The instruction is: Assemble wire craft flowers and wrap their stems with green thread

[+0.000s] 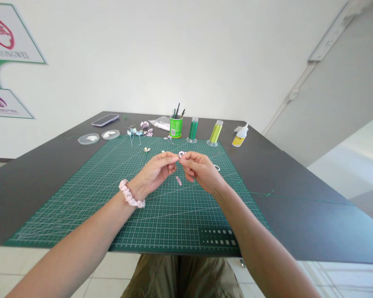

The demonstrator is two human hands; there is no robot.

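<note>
Pinching thumb to finger on both sides, my left grip [158, 169] and right grip [202, 169] nearly meet over the mat, nearer me than the green can [175, 127]. One small white-and-lilac flower piece [182, 153] sits right at the fingertips, partly hidden by them. Below it, on my side of the can, lie one slim pink strip [178, 181] and, further right, one white ring [216, 167], partly covered by my hand. Right of the can stand two spools of glossy thread, a green spool [193, 130] and a yellow spool [216, 133], then one white plastic glue bottle [240, 136], tilted. Left of the can I count two pale-blue flowers [139, 133] on thin stems, two round clear dishes [83, 140] holding white pieces, and one flat phone [105, 120]. The gridded cutting mat [90, 198] spreads from the can towards me; a ruched fabric scrunchie [132, 195] circles my left wrist
</note>
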